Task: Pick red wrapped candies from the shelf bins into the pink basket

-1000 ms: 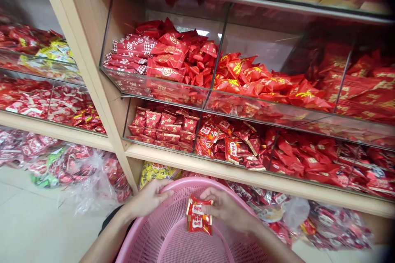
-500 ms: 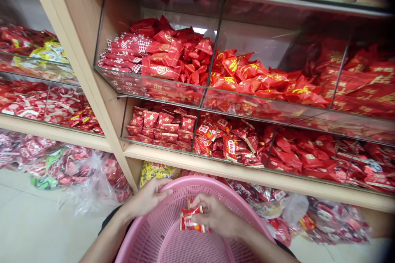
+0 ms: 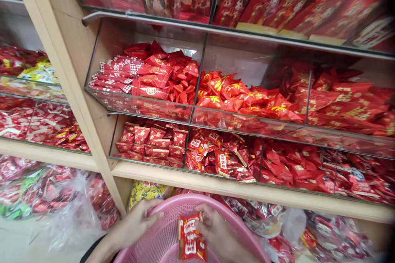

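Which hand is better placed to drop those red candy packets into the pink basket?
Right. The right hand already grips the red candy packets directly above the pink basket, so it likely only needs to let go. The left hand is busy gripping the basket's rim and holds no packets.

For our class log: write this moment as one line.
left hand: on pink basket rim | right hand: holds red snack packets over basket | behind: shelf bins of red sweets

Two bare forearms, left hand (image 3: 135,224), right hand (image 3: 216,234), no rings, dark garment edge at bottom
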A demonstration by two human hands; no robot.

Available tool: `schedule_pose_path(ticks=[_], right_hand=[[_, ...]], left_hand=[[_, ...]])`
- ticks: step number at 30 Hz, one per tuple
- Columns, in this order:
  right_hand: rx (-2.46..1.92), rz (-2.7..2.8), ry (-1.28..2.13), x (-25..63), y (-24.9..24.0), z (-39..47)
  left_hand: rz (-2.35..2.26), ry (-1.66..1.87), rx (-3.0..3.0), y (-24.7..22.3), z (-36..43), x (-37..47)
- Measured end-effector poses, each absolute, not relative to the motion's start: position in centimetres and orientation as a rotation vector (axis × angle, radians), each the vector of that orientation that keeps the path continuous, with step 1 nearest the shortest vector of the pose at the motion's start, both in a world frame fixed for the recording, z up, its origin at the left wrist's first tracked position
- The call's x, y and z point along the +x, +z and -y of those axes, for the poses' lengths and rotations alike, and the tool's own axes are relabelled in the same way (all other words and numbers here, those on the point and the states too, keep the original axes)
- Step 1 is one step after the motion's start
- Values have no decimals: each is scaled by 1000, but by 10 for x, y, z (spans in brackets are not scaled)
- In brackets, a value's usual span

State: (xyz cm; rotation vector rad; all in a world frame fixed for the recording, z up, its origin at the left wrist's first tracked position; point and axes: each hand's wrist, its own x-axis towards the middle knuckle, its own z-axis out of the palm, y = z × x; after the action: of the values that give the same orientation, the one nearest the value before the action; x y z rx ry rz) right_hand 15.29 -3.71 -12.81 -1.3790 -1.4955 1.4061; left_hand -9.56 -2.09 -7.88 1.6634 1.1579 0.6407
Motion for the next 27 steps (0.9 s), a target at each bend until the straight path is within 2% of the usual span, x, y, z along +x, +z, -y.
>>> schedule_pose_path(ticks=[10, 13, 17, 21, 24, 27], right_hand=[[-1790, 2110, 843, 147, -103, 53], [-1788, 2203, 644, 147, -76, 55], [-1610, 2156, 270, 158, -13, 39], [-1856, 2047, -220, 170, 40, 8], [-2054, 2066, -405, 169, 53, -10], [-2094, 2099, -402, 163, 50, -18]], left_hand=[[-1071, 656, 1647, -75, 21, -93], [-1058, 646, 1640, -74, 21, -93], [-1090, 636, 1652, -75, 21, -94], [-1156, 640, 1652, -78, 20, -95], [-1175, 625, 1635, -80, 19, -96], [-1155, 635, 1650, -80, 19, -98]])
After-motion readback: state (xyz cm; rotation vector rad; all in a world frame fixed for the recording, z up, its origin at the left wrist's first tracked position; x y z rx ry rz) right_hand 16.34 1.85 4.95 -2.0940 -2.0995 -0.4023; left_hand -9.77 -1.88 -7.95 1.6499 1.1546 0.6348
